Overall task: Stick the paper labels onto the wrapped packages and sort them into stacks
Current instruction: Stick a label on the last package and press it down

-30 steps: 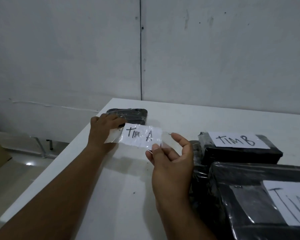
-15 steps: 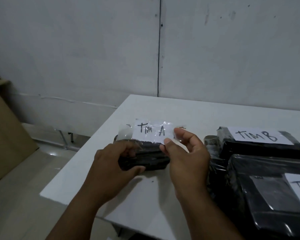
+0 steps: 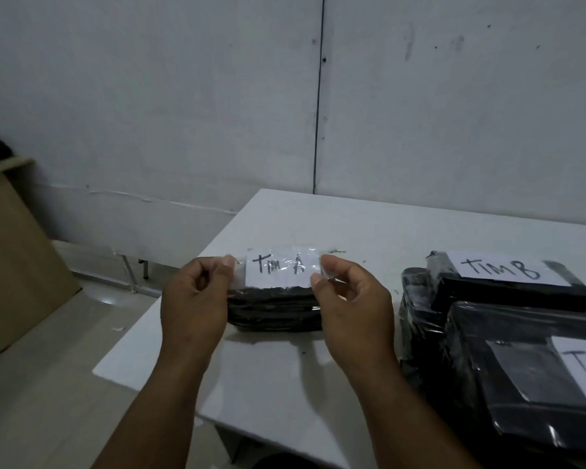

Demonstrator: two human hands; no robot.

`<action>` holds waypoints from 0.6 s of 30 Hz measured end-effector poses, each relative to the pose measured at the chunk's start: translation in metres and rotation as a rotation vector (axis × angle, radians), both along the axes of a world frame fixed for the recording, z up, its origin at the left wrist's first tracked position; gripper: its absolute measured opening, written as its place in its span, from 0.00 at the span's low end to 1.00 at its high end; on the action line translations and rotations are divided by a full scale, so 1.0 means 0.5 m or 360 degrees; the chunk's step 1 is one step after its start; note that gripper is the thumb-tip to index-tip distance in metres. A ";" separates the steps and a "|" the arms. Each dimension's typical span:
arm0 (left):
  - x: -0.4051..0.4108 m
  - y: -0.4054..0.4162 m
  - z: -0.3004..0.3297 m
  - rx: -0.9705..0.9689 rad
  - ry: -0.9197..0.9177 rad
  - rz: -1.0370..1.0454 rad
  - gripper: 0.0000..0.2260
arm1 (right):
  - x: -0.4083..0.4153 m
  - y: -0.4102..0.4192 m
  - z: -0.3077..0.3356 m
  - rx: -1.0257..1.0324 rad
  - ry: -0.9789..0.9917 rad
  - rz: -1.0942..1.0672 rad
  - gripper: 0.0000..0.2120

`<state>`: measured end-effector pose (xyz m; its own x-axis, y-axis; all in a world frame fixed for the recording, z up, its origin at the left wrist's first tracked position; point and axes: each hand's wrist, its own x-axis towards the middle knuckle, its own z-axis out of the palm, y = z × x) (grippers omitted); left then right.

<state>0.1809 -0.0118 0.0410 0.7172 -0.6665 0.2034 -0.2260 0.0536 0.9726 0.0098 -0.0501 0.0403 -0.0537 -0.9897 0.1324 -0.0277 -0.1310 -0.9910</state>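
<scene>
A white paper label [image 3: 281, 270] reading "TIM A", backed by clear tape, is stretched between my hands just above a small black wrapped package [image 3: 274, 311] on the white table [image 3: 369, 231]. My left hand [image 3: 197, 299] pinches the tape's left end. My right hand [image 3: 351, 299] pinches the right end. The label's lower edge meets the package's top. To the right a black package labelled "TIM B" [image 3: 508, 282] rests on a pile, with a larger labelled black package [image 3: 528, 377] in front of it.
The table's left edge and near corner [image 3: 97, 370] lie close to my left arm. A brown cardboard box [image 3: 17, 252] stands on the floor at left. A grey wall rises behind the table.
My left hand pulled the small black package nearer, then let it go and took the label's left end. The label now hangs flat over the package between both hands.
</scene>
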 end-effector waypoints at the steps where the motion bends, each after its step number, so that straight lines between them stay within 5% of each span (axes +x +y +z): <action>1: 0.002 -0.004 -0.002 0.0006 -0.0007 0.0018 0.10 | -0.001 0.000 0.001 -0.0013 0.0030 -0.0012 0.08; 10: 0.014 -0.036 -0.021 0.0128 -0.0228 0.0169 0.12 | 0.005 -0.005 0.001 0.0123 0.0727 0.0043 0.17; 18: 0.033 -0.044 -0.042 0.0260 -0.0281 0.0183 0.11 | 0.007 -0.012 -0.008 0.0181 0.0831 0.0147 0.19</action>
